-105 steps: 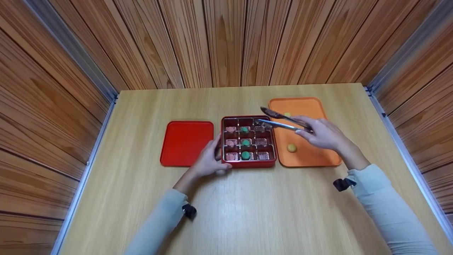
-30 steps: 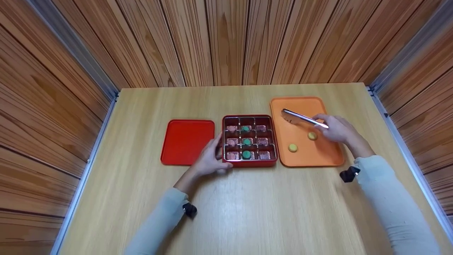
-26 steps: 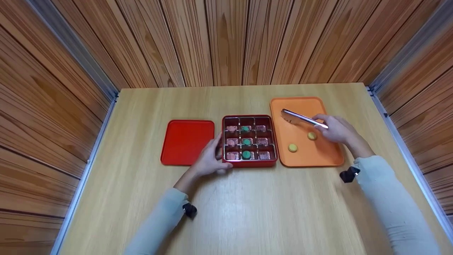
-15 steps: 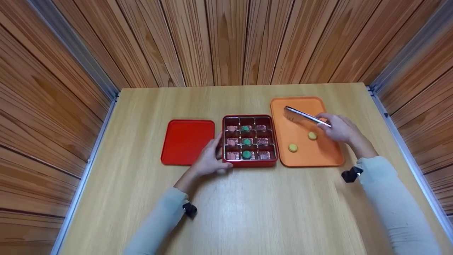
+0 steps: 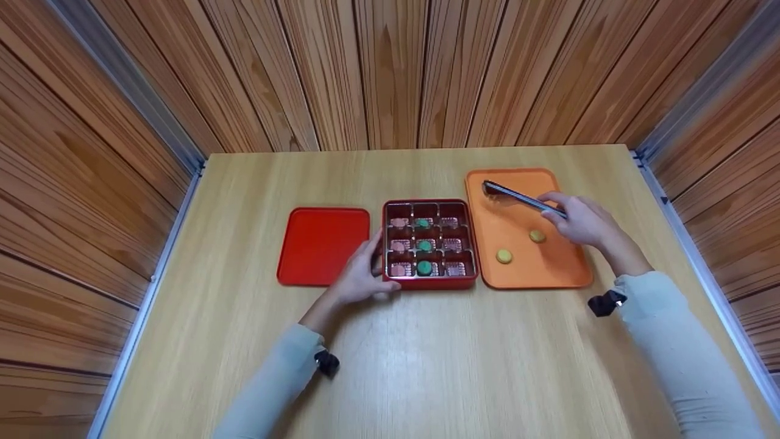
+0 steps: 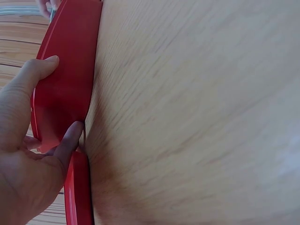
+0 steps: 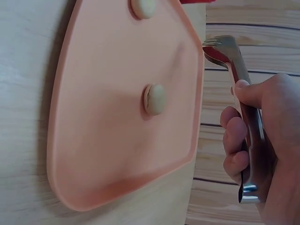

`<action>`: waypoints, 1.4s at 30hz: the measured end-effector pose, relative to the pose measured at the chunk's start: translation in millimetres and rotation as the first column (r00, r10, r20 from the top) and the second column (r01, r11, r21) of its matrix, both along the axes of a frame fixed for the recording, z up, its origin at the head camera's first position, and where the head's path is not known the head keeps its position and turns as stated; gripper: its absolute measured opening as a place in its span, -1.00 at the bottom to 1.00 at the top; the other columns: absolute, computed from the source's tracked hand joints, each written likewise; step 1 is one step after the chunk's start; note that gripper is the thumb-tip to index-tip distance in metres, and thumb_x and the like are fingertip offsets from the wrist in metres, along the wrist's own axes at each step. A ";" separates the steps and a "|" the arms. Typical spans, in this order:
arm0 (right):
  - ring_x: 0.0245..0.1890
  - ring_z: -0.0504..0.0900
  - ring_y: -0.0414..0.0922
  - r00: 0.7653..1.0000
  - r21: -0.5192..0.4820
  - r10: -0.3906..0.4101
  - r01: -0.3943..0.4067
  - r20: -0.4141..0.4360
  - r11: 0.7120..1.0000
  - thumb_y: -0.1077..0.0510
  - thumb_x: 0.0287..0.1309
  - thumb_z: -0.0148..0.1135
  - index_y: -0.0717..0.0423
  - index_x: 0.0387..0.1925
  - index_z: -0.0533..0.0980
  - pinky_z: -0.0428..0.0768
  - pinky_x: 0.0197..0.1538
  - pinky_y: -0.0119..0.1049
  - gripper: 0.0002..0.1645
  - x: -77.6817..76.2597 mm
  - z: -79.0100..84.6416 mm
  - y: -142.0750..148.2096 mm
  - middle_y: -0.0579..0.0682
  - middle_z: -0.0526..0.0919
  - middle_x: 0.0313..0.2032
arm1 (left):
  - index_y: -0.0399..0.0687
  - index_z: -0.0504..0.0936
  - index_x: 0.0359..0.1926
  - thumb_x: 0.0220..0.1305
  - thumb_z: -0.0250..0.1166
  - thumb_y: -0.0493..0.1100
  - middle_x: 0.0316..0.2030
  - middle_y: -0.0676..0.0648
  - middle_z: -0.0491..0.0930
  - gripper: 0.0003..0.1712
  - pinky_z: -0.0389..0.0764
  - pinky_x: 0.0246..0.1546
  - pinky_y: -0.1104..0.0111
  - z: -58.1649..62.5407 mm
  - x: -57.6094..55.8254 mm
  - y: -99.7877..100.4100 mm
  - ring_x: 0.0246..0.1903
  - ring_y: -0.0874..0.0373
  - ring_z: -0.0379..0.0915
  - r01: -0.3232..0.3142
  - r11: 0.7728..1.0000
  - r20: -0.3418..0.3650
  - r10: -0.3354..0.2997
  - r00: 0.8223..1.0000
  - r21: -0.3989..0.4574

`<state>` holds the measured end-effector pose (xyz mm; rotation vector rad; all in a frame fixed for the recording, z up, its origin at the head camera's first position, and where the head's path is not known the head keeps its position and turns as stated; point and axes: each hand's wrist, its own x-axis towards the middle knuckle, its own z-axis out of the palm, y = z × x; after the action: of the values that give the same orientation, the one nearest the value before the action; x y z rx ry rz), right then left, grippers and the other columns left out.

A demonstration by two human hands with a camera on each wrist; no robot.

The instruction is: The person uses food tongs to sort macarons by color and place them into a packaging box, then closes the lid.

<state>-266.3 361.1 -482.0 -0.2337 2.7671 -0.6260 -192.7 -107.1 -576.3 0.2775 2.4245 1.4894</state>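
Observation:
My left hand (image 5: 356, 277) grips the near left corner of a red box (image 5: 429, 283), thumb on its front wall. A clear divider makes three columns in the box: pink macarons on the left, green macarons (image 5: 424, 267) in the middle, ribbed bottoms showing on the right. My right hand (image 5: 579, 222) holds metal tongs (image 5: 527, 199) over an orange tray (image 5: 518, 277). The tongs' arms are close together in the right wrist view; whether anything is between their tips I cannot tell. Two yellow macarons, one nearer (image 5: 504, 256) and one under the hand (image 5: 537, 236), lie on the tray.
A flat red lid (image 5: 323, 244) lies left of the box, just beyond my left hand. The tray stands close against the box's right side. A wooden wall (image 5: 396, 73) rises behind the table (image 5: 420, 353).
The tongs have moved right from over the box's far right corner to above the tray. A yellow macaron seen earlier at the tray's far left is out of sight. The left hand stays put.

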 end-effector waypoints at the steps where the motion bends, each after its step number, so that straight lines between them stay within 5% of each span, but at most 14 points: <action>1: -0.44 0.51 -0.01 1.000 0.006 0.016 -0.016 -0.017 1.000 -0.04 0.74 0.15 0.04 0.59 0.45 0.41 -0.41 -0.23 -0.42 0.3 1.2 -1.7 0.14 0.60 -0.22 | 0.17 -0.06 0.88 0.18 0.76 -0.10 0.65 -0.27 0.30 0.48 0.28 0.78 -0.15 -0.2 -0.3 0.0 0.65 -0.22 0.22 0.003 1.000 -0.001 -0.003 1.000 0.005; 6: -0.50 0.44 -0.03 0.993 0.024 0.080 -0.078 -0.082 0.997 0.03 0.72 0.18 0.09 0.54 0.51 0.32 -0.45 -0.25 -0.47 1.9 6.4 -10.5 0.09 0.59 -0.34 | 0.13 -0.06 0.88 0.17 0.76 -0.12 0.62 -0.27 0.30 0.49 0.30 0.78 -0.10 -0.8 -0.6 -0.1 0.62 -0.19 0.24 0.012 0.999 0.000 -0.012 1.000 0.029; 30: -0.64 0.41 -0.12 0.972 0.026 0.197 -0.195 -0.127 0.980 -0.02 0.73 0.18 0.05 0.49 0.56 0.26 -0.56 -0.35 -0.51 13.8 19.4 -54.7 -0.06 0.54 -0.52 | 0.22 -0.08 0.88 0.19 0.76 -0.12 0.65 -0.25 0.27 0.49 0.28 0.79 -0.12 -2.0 -0.2 0.0 0.64 -0.19 0.21 0.014 1.000 0.005 -0.014 1.000 0.020; 42: -0.61 0.30 -0.14 0.942 0.081 0.258 -0.246 -0.215 0.966 0.02 0.70 0.22 0.00 0.42 0.63 0.16 -0.52 -0.33 -0.58 18.2 15.4 -66.1 -0.04 0.56 -0.49 | 0.05 -0.05 0.87 0.15 0.77 -0.13 0.58 -0.30 0.35 0.50 0.36 0.75 -0.09 -2.3 -0.6 -0.4 0.57 -0.19 0.30 0.016 1.000 -0.024 -0.015 1.000 0.024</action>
<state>-248.1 295.0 -466.6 -0.6737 2.8914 -0.4855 -193.3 -107.5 -578.6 0.3205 2.4187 1.5186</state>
